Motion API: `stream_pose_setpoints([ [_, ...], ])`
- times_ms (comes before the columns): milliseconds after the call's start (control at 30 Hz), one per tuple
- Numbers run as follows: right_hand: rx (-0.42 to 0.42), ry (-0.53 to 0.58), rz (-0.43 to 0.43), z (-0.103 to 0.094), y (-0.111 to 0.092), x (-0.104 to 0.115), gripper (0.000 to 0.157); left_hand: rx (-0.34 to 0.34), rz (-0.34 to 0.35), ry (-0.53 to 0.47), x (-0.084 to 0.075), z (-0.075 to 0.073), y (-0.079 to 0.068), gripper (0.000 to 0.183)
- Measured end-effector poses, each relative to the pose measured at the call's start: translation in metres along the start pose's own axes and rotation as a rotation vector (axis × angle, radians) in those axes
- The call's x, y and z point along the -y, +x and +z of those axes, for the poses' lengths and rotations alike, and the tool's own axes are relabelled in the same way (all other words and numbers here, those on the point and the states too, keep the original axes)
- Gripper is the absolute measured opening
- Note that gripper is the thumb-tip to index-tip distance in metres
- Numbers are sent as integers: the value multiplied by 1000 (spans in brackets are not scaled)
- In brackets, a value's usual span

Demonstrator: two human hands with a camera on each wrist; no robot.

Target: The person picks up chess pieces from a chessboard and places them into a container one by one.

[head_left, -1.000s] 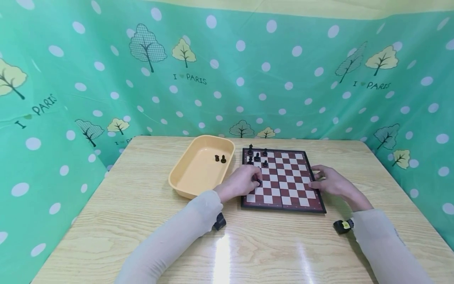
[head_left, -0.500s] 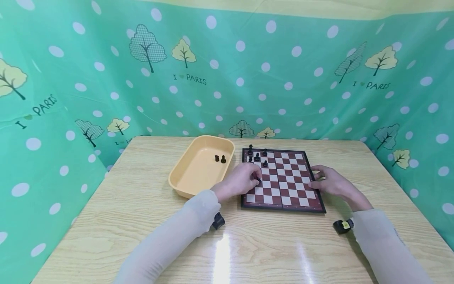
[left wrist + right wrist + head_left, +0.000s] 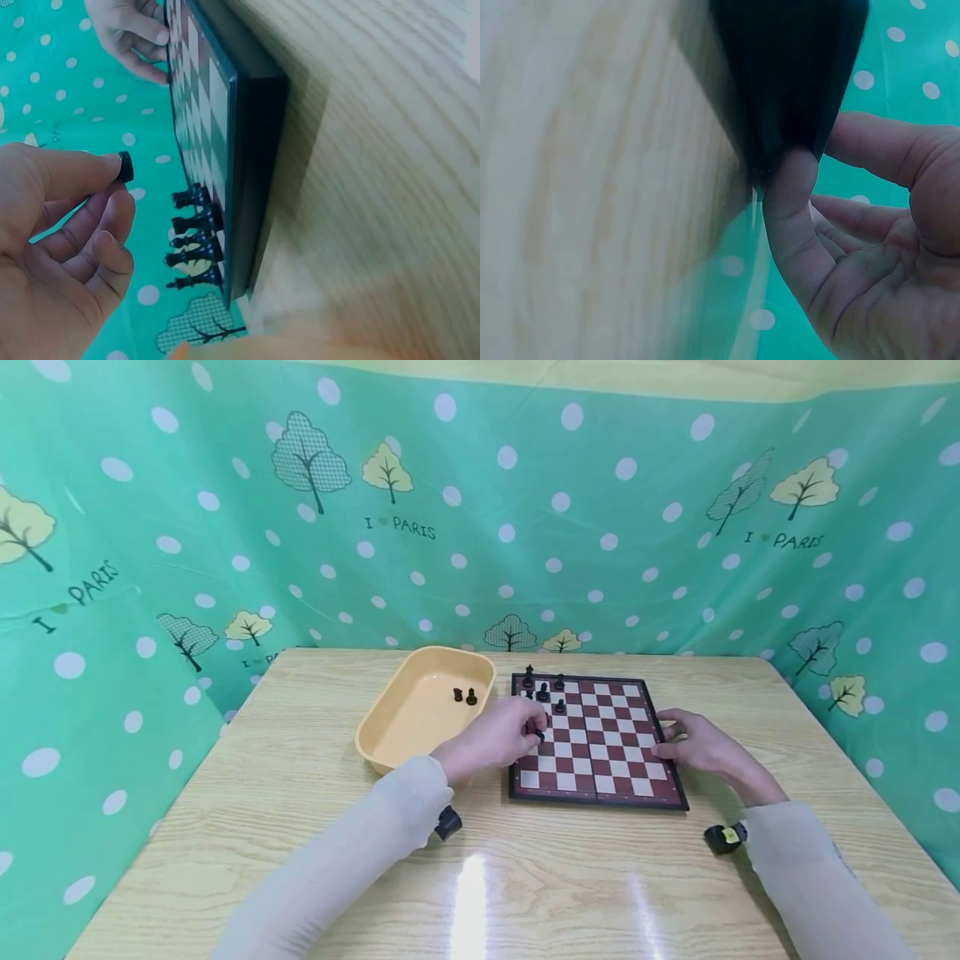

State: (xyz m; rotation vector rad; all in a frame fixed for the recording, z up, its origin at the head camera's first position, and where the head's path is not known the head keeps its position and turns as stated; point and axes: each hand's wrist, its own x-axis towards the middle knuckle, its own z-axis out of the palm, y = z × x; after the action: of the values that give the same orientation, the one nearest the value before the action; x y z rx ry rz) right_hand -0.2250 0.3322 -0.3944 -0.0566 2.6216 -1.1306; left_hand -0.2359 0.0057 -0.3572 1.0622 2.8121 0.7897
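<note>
Left hand (image 3: 497,737) is pinching a black chess piece (image 3: 126,167) between thumb and finger, above the left edge of the chessboard (image 3: 624,727); type possibly a pawn, view too poor. Right hand (image 3: 701,743) is gripping the chessboard's right edge. Five upright pieces (image 3: 543,692) are occupying its far-left corner. Tray (image 3: 420,710) is sitting left of it on the counter (image 3: 600,877), holding two dark pieces (image 3: 472,697).

A green cloth (image 3: 637,585) with white dots, printed trees (image 3: 387,468), the words "I PARIS" and a pale yellow band (image 3: 675,378) along its top hangs behind and beside a light wood-grain counter (image 3: 570,885), whose near surface mirrors two bright streaks of light (image 3: 469,906).
</note>
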Motion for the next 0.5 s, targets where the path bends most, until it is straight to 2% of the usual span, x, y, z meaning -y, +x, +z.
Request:
stream_pose_setpoints([
  [500, 4, 23, 1, -1, -1, 1, 70, 12, -22, 36, 7, -34, -9, 15],
])
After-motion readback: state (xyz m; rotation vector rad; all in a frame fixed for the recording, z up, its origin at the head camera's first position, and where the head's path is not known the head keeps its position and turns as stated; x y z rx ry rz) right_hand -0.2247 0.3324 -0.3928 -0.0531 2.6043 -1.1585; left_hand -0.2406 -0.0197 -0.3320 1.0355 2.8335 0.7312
